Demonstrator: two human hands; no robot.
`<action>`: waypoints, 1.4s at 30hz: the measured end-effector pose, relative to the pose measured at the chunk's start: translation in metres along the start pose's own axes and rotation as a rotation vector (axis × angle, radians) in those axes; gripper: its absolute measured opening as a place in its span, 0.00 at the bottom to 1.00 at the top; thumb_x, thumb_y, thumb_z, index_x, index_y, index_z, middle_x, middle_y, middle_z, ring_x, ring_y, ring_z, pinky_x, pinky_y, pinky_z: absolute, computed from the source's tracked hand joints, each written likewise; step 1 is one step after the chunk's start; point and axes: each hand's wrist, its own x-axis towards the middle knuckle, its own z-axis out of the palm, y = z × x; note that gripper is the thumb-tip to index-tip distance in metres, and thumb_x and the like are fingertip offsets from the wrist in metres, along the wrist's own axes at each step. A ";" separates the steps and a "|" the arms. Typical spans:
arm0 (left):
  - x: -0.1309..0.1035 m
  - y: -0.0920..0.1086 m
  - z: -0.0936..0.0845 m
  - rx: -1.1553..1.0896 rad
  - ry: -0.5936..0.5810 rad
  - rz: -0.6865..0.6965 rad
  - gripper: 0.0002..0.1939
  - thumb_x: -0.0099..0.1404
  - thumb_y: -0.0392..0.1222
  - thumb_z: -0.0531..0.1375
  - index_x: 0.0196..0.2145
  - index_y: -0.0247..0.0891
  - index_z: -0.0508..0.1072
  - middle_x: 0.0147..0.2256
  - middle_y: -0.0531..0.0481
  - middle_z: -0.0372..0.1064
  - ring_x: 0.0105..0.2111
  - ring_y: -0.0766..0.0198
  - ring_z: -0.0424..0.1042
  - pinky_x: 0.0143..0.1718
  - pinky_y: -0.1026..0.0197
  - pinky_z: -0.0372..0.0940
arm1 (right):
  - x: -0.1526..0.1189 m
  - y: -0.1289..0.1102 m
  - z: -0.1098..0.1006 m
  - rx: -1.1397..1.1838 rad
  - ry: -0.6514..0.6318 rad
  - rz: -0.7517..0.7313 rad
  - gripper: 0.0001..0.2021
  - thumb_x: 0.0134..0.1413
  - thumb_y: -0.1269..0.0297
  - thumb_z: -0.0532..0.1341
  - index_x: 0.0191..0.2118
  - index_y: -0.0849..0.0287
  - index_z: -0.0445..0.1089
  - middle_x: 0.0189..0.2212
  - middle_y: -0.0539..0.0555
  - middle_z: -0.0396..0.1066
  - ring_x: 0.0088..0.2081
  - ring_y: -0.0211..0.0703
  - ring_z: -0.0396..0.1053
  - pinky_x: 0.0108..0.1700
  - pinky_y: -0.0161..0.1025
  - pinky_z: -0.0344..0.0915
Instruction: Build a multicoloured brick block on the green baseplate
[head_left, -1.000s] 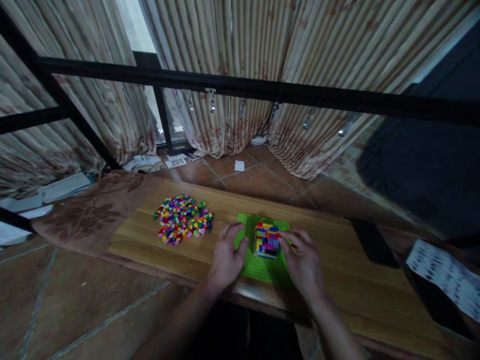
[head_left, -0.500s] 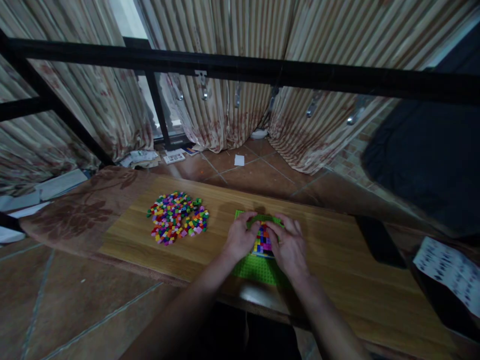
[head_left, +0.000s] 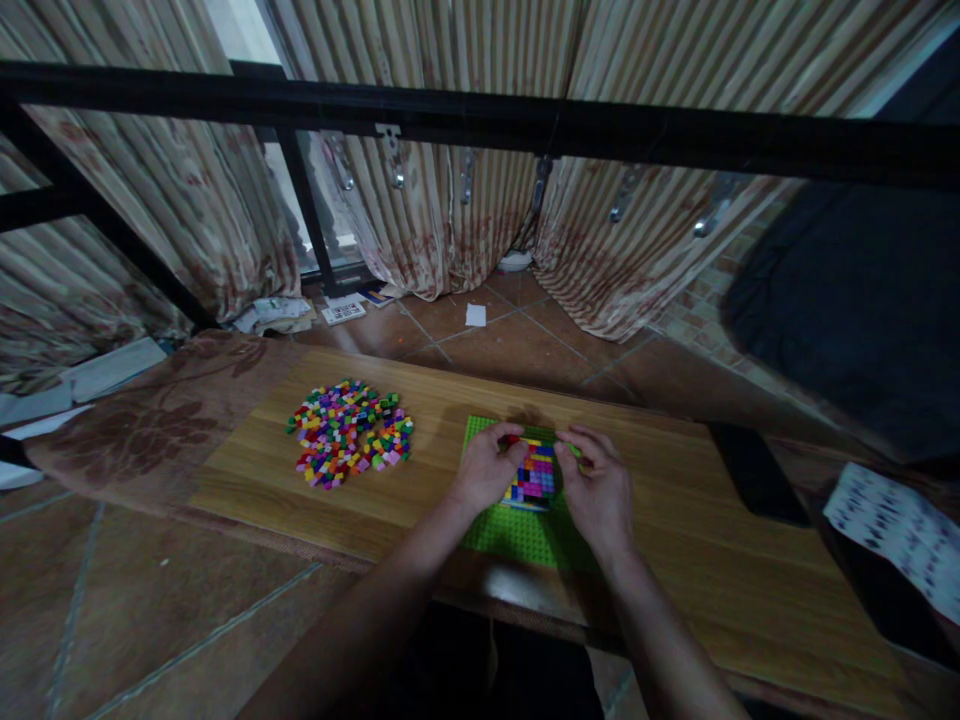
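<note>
On a green studded baseplate [head_left: 499,540] sits a flat block of toy building bricks [head_left: 536,480] in several colours. My left hand [head_left: 484,467] is at the left side of the block, its thumb and forefinger curled close together. A bit of red shows between those fingertips; whether it is a held brick or part of the block I cannot tell. Over the plate's right side, just off the block, my right hand [head_left: 600,490] has thumb and forefinger pinched. Bright green shows by that pinch, but what it holds, if anything, is too small to name.
Many loose bricks [head_left: 349,430] lie in a pile on the wooden table [head_left: 420,500], left of the plate. A dark flat object [head_left: 757,475] and a printed sheet [head_left: 892,535] are at the right. A black rail [head_left: 480,110] crosses beyond the table.
My right hand has moved right, away from my left hand and off the block, uncovering more of the bricks. My left hand stays by the block. The view has shifted slightly.
</note>
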 end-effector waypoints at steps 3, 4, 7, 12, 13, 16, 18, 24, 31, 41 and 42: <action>0.002 0.001 0.001 -0.033 -0.005 -0.007 0.12 0.60 0.38 0.59 0.41 0.35 0.75 0.35 0.48 0.76 0.35 0.62 0.74 0.40 0.60 0.69 | 0.004 0.004 0.004 0.167 -0.045 0.200 0.19 0.55 0.51 0.57 0.41 0.60 0.76 0.42 0.60 0.75 0.41 0.48 0.71 0.43 0.45 0.67; 0.002 0.001 0.002 -0.040 -0.005 -0.007 0.11 0.60 0.37 0.59 0.41 0.36 0.75 0.34 0.49 0.76 0.34 0.63 0.74 0.39 0.61 0.69 | 0.005 0.004 0.006 0.199 -0.061 0.247 0.19 0.54 0.50 0.58 0.41 0.60 0.76 0.40 0.59 0.75 0.40 0.47 0.72 0.42 0.44 0.67; 0.003 0.003 0.003 -0.042 0.007 0.005 0.11 0.60 0.37 0.58 0.40 0.36 0.76 0.34 0.49 0.76 0.33 0.64 0.74 0.38 0.61 0.69 | 0.007 0.002 0.011 0.255 -0.091 0.314 0.19 0.50 0.50 0.61 0.40 0.60 0.76 0.40 0.59 0.76 0.39 0.48 0.72 0.41 0.43 0.67; 0.001 0.006 0.004 -0.005 0.014 0.043 0.11 0.61 0.36 0.57 0.40 0.35 0.76 0.35 0.48 0.76 0.34 0.63 0.74 0.40 0.60 0.70 | 0.007 0.000 0.015 0.269 -0.127 0.345 0.19 0.48 0.51 0.63 0.41 0.60 0.76 0.39 0.59 0.77 0.38 0.48 0.73 0.40 0.43 0.68; 0.001 0.006 0.004 0.007 0.015 0.047 0.11 0.61 0.36 0.57 0.40 0.35 0.76 0.35 0.47 0.76 0.34 0.63 0.74 0.41 0.60 0.70 | 0.006 0.000 0.016 0.280 -0.132 0.356 0.19 0.48 0.51 0.63 0.41 0.60 0.76 0.39 0.58 0.77 0.37 0.48 0.73 0.39 0.43 0.68; 0.000 0.007 0.005 0.035 0.028 0.056 0.11 0.61 0.37 0.56 0.39 0.35 0.76 0.34 0.47 0.76 0.35 0.63 0.75 0.41 0.60 0.70 | 0.006 0.000 0.019 0.297 -0.132 0.377 0.20 0.46 0.51 0.64 0.41 0.60 0.76 0.36 0.58 0.78 0.35 0.47 0.73 0.38 0.43 0.68; -0.001 0.007 0.006 0.044 0.037 0.064 0.11 0.61 0.37 0.56 0.38 0.35 0.76 0.33 0.48 0.76 0.35 0.62 0.75 0.42 0.60 0.69 | 0.005 -0.001 0.020 0.283 -0.131 0.384 0.20 0.45 0.51 0.64 0.40 0.60 0.76 0.35 0.57 0.78 0.33 0.46 0.73 0.37 0.43 0.68; 0.000 0.007 0.008 0.050 0.056 0.063 0.09 0.61 0.36 0.56 0.36 0.36 0.76 0.31 0.50 0.76 0.35 0.63 0.74 0.40 0.61 0.69 | 0.004 -0.003 0.024 0.258 -0.112 0.384 0.18 0.45 0.52 0.63 0.38 0.59 0.77 0.35 0.56 0.78 0.34 0.48 0.74 0.39 0.44 0.68; 0.000 0.006 0.010 0.006 0.060 0.046 0.08 0.60 0.36 0.56 0.34 0.37 0.76 0.30 0.51 0.75 0.33 0.65 0.74 0.37 0.64 0.69 | 0.004 0.001 0.026 0.278 -0.101 0.394 0.18 0.44 0.51 0.64 0.37 0.59 0.77 0.35 0.56 0.78 0.35 0.49 0.74 0.38 0.44 0.69; 0.003 0.004 -0.005 -0.191 0.134 0.032 0.11 0.63 0.41 0.57 0.41 0.35 0.74 0.40 0.46 0.76 0.40 0.63 0.73 0.45 0.60 0.68 | 0.004 0.003 0.019 0.478 -0.051 0.494 0.23 0.42 0.48 0.66 0.40 0.60 0.75 0.38 0.58 0.77 0.38 0.48 0.74 0.39 0.43 0.69; 0.001 0.005 -0.015 -0.216 0.152 0.038 0.12 0.63 0.42 0.57 0.41 0.35 0.74 0.40 0.46 0.76 0.41 0.63 0.73 0.45 0.60 0.67 | 0.004 0.003 0.015 0.483 -0.005 0.506 0.23 0.42 0.48 0.66 0.40 0.60 0.75 0.39 0.58 0.77 0.40 0.48 0.74 0.40 0.42 0.69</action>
